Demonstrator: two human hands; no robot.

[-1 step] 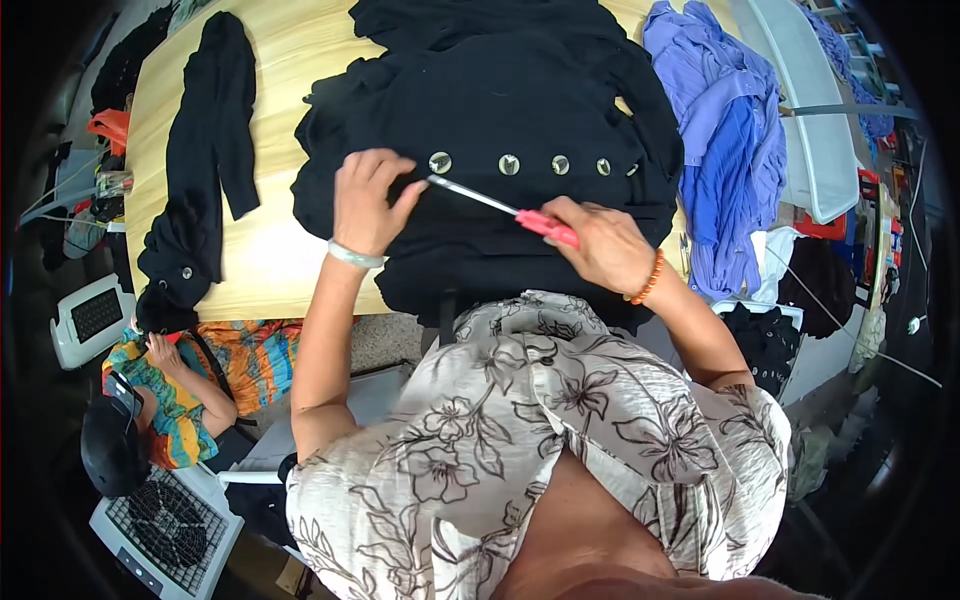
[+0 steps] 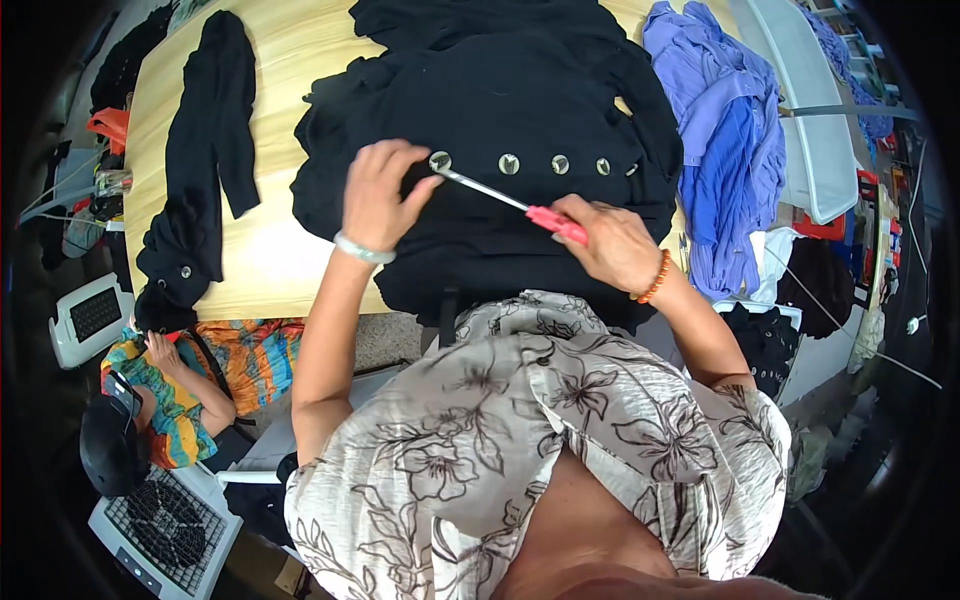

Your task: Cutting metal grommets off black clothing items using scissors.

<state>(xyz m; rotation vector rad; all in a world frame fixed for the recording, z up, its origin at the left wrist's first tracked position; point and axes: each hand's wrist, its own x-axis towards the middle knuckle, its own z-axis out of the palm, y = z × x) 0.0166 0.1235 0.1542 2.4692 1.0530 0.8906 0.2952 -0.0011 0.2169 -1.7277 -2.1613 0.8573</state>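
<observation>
A black garment (image 2: 480,110) with a row of several round metallic-looking buttons (image 2: 509,164) lies spread on the table before me. My right hand (image 2: 615,243) grips the red handle of a screwdriver-like tool (image 2: 554,223). Its slim metal shaft points up and left, and the tip is at the leftmost button (image 2: 440,162). My left hand (image 2: 388,194) rests over the cloth beside that same button. Its thumb and fingers are apart, with nothing visible between them.
Another black garment (image 2: 205,130) lies at the left of the wooden table (image 2: 290,70). At the right are purple-blue garments (image 2: 715,120) and a white plastic bin (image 2: 815,130). A person in a colourful shirt (image 2: 185,380) sits at the lower left, near a fan (image 2: 165,520).
The tool's tip has shifted up and right onto the leftmost button. My left hand has moved slightly up and right, and my right hand a little to the right.
</observation>
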